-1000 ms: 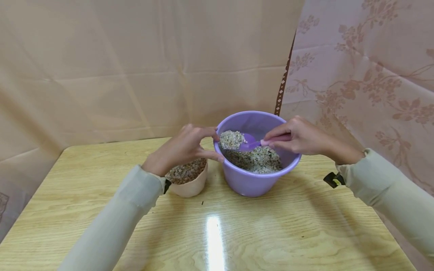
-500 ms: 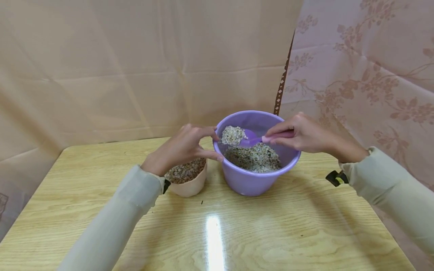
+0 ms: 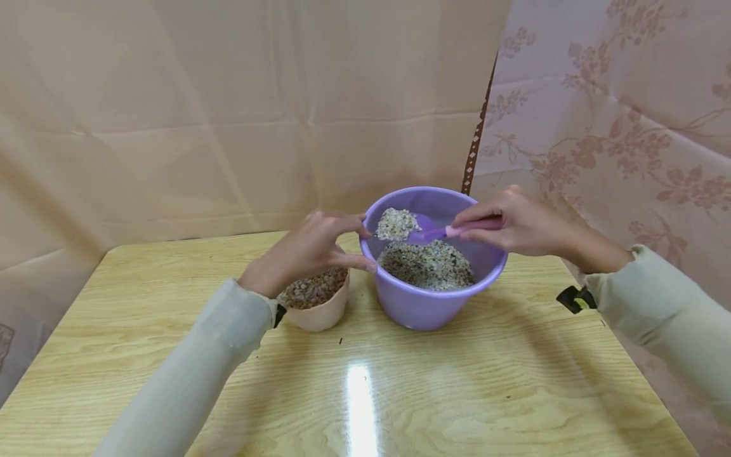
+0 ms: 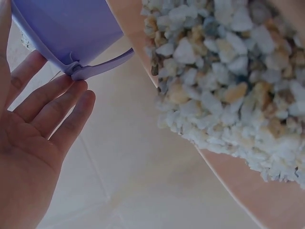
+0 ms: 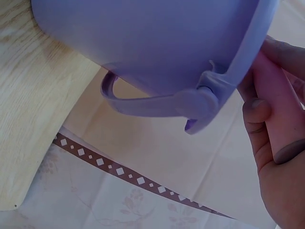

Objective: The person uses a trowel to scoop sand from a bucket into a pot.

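Note:
A purple bucket [image 3: 425, 311] stands on the table, partly filled with pale gravel [image 3: 434, 270]. My left hand [image 3: 311, 251] holds its left rim between thumb and index finger; in the left wrist view the other fingers [image 4: 71, 119] reach out beside the bucket's handle joint. With my right hand [image 3: 516, 222] I grip the pink handle [image 5: 279, 105] of a small purple shovel [image 3: 425, 237]. Its blade, heaped with gravel [image 3: 398, 225], is held level over the bucket's left part. Under my left wrist is a beige pot [image 3: 322, 316] full of brownish gravel, partly hidden by that hand.
The wooden table [image 3: 457, 393] carries both containers towards its back edge. A plain beige curtain [image 3: 200, 127] hangs behind, and a flowered cloth [image 3: 622, 127] on the right. The bucket's handle [image 5: 147, 105] hangs down outside its wall.
My right hand has drawn slightly right and up with the loaded shovel, so the blade has shifted away from the left rim. My left hand stays at the rim.

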### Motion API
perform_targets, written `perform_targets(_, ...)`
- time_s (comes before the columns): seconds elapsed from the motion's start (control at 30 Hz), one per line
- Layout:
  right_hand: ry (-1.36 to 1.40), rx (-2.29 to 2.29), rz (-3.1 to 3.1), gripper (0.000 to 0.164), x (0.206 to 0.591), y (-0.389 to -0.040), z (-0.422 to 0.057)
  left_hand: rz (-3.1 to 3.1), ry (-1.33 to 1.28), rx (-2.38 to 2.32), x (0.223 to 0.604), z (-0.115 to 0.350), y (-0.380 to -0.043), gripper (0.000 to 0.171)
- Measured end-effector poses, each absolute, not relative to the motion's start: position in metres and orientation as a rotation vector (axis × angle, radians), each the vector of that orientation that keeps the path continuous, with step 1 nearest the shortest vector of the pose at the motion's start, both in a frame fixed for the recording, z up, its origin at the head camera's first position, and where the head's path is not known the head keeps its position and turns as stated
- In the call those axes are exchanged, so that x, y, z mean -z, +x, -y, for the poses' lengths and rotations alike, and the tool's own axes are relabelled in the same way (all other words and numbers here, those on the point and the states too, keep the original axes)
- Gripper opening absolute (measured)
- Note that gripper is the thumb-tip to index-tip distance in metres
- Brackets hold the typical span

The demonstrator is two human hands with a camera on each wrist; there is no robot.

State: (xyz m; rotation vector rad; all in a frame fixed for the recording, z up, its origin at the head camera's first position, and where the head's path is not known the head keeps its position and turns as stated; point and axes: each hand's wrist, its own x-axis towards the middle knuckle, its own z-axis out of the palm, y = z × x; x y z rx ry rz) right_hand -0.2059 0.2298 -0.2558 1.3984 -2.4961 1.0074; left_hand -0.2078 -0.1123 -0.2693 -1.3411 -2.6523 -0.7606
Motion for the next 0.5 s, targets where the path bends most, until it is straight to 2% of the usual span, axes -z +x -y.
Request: perform_targets(0.5, 1.433, -0.935, 2.467, 0.028, 0.242, -0.205, -0.228, 2.728, -1.328, 0.722, 0.266, 0.12, -0.206, 0.049)
